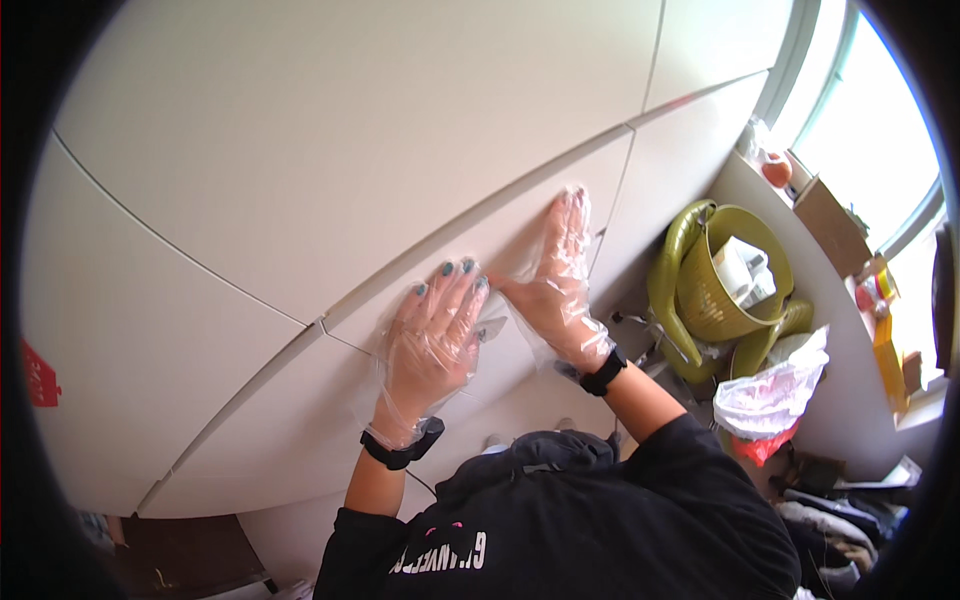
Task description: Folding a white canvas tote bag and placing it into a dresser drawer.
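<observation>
My left hand (432, 352) and my right hand (560, 300) lie side by side against a white cabinet front (588, 172), just below a long seam. Both wear loose, clear plastic gloves. The left hand's fingers are stretched out and a little apart, with dark nails showing through the film. My right hand reaches higher, its fingers straight and close together, its thumb pointing toward the left hand. Neither hand holds anything. Each wrist has a black band (603, 372) around it. Above the seam spreads a larger white panel (330, 130).
At the right, a yellow-green basket (708, 292) holding white items rests on an olive chair (668, 275). Below it is a white plastic bag (770, 392). A cardboard box (832, 222) stands by the window. Clothes (835, 530) are piled at the lower right.
</observation>
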A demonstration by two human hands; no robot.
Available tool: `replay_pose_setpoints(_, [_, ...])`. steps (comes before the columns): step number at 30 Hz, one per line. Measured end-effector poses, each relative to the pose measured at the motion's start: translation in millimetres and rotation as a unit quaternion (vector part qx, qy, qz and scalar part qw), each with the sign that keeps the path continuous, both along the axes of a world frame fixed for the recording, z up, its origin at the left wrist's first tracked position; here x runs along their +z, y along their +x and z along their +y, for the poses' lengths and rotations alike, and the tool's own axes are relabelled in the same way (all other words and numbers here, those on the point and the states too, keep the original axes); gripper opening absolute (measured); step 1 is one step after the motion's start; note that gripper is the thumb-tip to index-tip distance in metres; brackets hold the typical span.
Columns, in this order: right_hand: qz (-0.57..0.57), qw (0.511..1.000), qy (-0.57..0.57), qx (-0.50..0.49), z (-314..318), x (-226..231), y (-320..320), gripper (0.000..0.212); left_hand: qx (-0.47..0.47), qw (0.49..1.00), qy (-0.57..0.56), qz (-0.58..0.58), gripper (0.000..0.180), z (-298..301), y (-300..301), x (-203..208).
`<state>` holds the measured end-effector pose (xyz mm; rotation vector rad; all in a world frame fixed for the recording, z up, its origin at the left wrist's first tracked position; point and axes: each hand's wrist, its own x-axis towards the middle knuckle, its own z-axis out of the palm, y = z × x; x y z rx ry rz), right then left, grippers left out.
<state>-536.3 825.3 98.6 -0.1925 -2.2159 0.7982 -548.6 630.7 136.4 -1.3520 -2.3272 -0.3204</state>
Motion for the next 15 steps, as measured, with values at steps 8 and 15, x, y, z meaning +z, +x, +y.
replay_pose_setpoints(8, [-0.126,0.99,0.057,-0.014,20,-39,52,0.126,-0.144,0.984,0.07,-0.078,0.037,-19,6,-29])
replay_pose_setpoints(15, [-0.542,0.827,-0.003,-0.149,30,-246,253,0.115,-0.282,0.935,-0.069,-0.203,0.033,-56,23,-125])
